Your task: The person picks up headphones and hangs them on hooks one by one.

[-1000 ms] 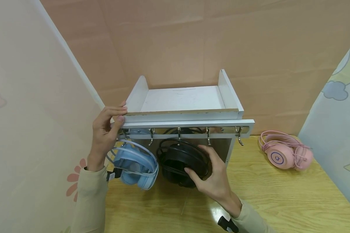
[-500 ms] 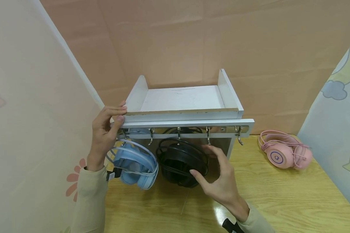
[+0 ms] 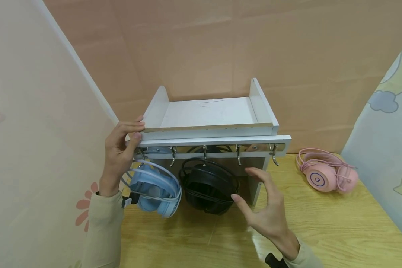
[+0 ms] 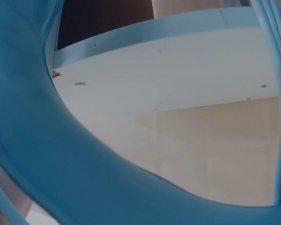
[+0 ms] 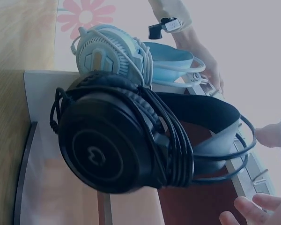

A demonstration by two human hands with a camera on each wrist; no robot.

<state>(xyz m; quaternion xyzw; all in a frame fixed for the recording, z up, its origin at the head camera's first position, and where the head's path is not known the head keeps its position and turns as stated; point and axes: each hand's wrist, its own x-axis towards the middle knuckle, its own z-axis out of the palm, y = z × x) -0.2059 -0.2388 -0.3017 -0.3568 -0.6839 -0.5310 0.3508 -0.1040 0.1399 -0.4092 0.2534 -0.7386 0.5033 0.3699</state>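
Note:
My left hand point(image 3: 118, 150) holds the left end of a white shelf rack point(image 3: 217, 141), thumb against its front and fingers over the top. Below that hand, light-blue headphones point(image 3: 169, 185) hang from the leftmost hook; their band fills much of the left wrist view. Black headphones point(image 3: 207, 176), wound with their own cable, hang by the band from the middle hook. My right hand point(image 3: 271, 214) is just right of them, thumb and fingers spread with nothing between. In the right wrist view the black ear cup point(image 5: 100, 145) faces the camera, and the right fingertips lie beyond the headband.
Pink headphones point(image 3: 326, 175) lie on the wooden table point(image 3: 321, 227) at the right. Two more metal hooks point(image 3: 274, 155) on the right of the rail carry nothing. Walls close in at the left and right, with brown paper behind the rack.
My right hand has let go of the black headphones and moved off to the right, its fingers spreading. The headphones stay hanging on the hook. The left hand has kept its place.

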